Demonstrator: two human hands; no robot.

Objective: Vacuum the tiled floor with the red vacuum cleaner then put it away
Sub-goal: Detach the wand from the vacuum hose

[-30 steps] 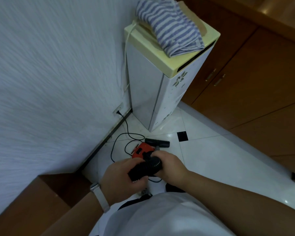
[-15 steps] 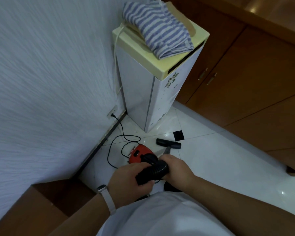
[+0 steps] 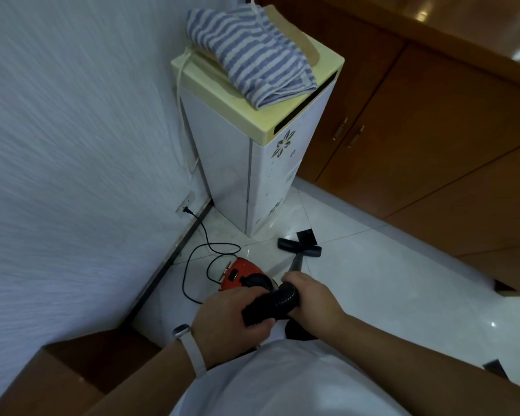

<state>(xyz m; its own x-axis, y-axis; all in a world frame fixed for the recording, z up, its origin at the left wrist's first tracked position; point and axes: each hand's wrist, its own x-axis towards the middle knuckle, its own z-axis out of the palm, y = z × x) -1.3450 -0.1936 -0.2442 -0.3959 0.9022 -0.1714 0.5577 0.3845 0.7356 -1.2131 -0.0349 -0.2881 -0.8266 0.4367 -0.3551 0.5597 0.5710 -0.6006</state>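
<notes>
Swung nozzle (image 3: 299, 247) rightward since a second ago, off the red vacuum cleaner (image 3: 237, 273) and onto the black floor inset (image 3: 308, 234). Gripping ribbed hose (image 3: 270, 304) two-handed: left hand (image 3: 228, 316) fingers (image 3: 257, 324) curled round it, right hand (image 3: 312, 295) clamped just ahead at the wand joint. Right hand nearer the nozzle; wand (image 3: 296, 262) running forward from it, nozzle crosswise on tiled floor (image 3: 388, 280). Red vacuum cleaner parked just beyond left hand, beside wall (image 3: 72, 145), cord (image 3: 206, 234) plugged in. Probably mid-sweep; next push along wand axis.
</notes>
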